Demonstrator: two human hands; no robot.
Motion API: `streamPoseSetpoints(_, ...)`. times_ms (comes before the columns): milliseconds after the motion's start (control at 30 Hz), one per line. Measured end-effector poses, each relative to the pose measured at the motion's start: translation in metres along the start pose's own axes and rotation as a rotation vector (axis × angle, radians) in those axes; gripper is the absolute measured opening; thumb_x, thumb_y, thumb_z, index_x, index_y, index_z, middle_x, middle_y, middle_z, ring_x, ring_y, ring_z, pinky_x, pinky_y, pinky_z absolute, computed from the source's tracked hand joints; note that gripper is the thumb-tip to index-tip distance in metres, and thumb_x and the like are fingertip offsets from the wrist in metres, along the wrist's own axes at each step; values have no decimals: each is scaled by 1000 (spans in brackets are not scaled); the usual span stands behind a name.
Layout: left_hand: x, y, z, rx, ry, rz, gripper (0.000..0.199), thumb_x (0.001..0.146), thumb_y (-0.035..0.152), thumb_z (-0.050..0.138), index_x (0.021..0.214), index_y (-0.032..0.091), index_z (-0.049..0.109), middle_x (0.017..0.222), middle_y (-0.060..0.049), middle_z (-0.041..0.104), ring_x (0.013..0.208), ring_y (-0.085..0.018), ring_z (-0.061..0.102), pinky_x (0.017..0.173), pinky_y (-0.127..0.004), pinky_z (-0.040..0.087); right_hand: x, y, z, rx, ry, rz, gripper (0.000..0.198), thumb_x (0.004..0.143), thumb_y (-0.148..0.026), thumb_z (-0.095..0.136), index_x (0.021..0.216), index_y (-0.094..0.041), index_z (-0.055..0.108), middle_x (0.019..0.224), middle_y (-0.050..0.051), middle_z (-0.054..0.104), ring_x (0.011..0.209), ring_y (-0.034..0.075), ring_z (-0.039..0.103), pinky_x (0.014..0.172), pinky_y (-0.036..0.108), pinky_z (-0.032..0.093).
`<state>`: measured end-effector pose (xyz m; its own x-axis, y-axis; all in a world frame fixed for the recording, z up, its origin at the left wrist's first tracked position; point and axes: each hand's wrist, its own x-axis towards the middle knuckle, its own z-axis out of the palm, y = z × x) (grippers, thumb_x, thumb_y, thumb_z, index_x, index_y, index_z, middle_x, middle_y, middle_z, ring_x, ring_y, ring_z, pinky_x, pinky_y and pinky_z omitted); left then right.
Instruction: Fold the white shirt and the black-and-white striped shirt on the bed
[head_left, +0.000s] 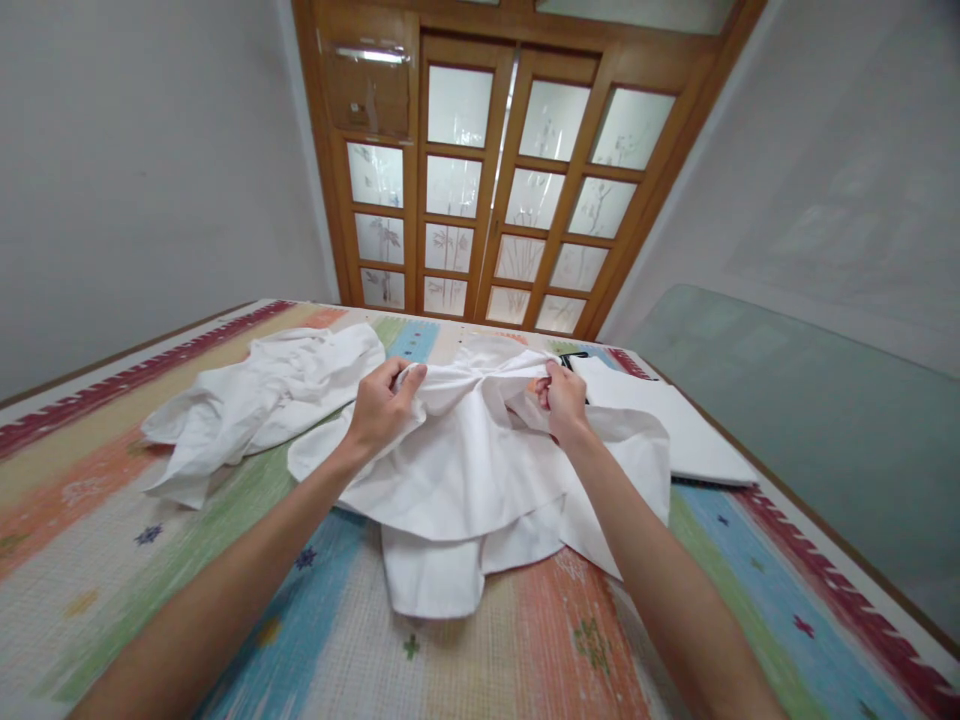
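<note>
Across the centre of the head view, the white cloth [457,470] is draping over a striped cover [112,600]; even tension is probably suiting its gathered upper edge best. The left hand [382,402] is pinching that edge at ten o'clock, the right hand [566,398] at two, forearms [232,570] slanting in from seven and five.

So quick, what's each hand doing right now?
Left hand: closed, holding the middle white cloth.
Right hand: closed, holding the same middle white cloth.

striped cover [450,665] | wood-framed glass doors [454,186] behind | pale-green panel [787,390], right | wall [150,170], left
</note>
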<state>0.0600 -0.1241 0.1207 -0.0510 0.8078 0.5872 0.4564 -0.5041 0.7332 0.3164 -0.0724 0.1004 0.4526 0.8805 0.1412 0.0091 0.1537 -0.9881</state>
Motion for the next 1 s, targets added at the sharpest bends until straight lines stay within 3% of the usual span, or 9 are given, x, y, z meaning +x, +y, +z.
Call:
streamPoseSetpoints(67, -1, 1, 5, -29, -4, -18, 30, 89, 44, 50, 74, 18, 54, 66, 2, 50, 63, -13, 46, 61, -22, 39, -6, -8, -1, 63, -98, 96, 36, 85, -51, 51, 66, -22, 44, 46, -4, 49, 32, 7, 33, 33, 20, 22)
streamPoseSetpoints(167, -4, 5, 11, -57, -41, -14, 30, 88, 45, 50, 75, 18, 54, 67, 1, 50, 65, -14, 46, 61, -23, 40, -25, -14, 2, -13, -393, 217, 41, 86, -55, 49, 67, -18, 52, 49, -1, 53, 33, 7, 37, 33, 19, 23)
streamPoseSetpoints(233, -6, 8, 12, -56, -67, 6, 30, 88, 45, 50, 76, 18, 55, 68, 1, 52, 66, -14, 48, 62, -23, 41, -38, -14, 5, -154, -581, 212, 43, 84, -55, 53, 67, -16, 56, 50, 0, 56, 34, 7, 39, 33, 19, 23)
streamPoseSetpoints(300, -7, 9, 12, -38, -97, 35, 29, 89, 45, 49, 77, 18, 55, 70, 0, 54, 67, -15, 50, 64, -24, 42, -49, -13, 9, -292, -668, 106, 40, 81, -52, 59, 65, -16, 58, 49, -1, 55, 34, 7, 39, 34, 19, 23)
streamPoseSetpoints(400, -7, 10, 11, 43, -78, 126, 21, 88, 37, 52, 81, 18, 55, 76, -2, 59, 73, -17, 54, 71, -27, 45, -56, -10, 14, -374, -674, -67, 38, 80, -46, 61, 57, -17, 55, 44, -4, 49, 37, 6, 37, 38, 19, 25)
streamPoseSetpoints(500, -8, 12, 9, 186, -6, 349, 15, 81, 19, 53, 95, 16, 57, 94, -7, 62, 89, -22, 57, 85, -33, 46, -58, -9, 16, -360, -690, -109, 37, 83, -40, 54, 53, -17, 53, 45, -4, 49, 38, 6, 36, 39, 20, 26)
streamPoseSetpoints(633, -12, 15, 12, 280, -254, 560, 28, 84, 12, 48, 110, 16, 56, 108, -9, 64, 105, -24, 56, 96, -39, 41, -64, -13, 14, -379, -775, -192, 35, 85, -35, 47, 55, -18, 54, 48, -3, 50, 39, 7, 40, 42, 21, 29)
streamPoseSetpoints(767, -18, 12, 22, 247, -396, 471, 25, 92, 29, 52, 112, 16, 55, 97, -8, 66, 91, -22, 61, 87, -35, 45, -71, -14, 9, -451, -796, -357, 39, 89, -34, 44, 55, -18, 53, 45, -4, 47, 44, 9, 43, 50, 21, 33)
streamPoseSetpoints(1000, -20, 4, 30, 193, -475, 334, 20, 87, 34, 62, 79, 17, 58, 72, -1, 63, 65, -15, 57, 63, -25, 42, -75, -8, 4, -375, -746, -422, 39, 89, -34, 46, 53, -19, 46, 48, -4, 46, 49, 10, 43, 53, 23, 34)
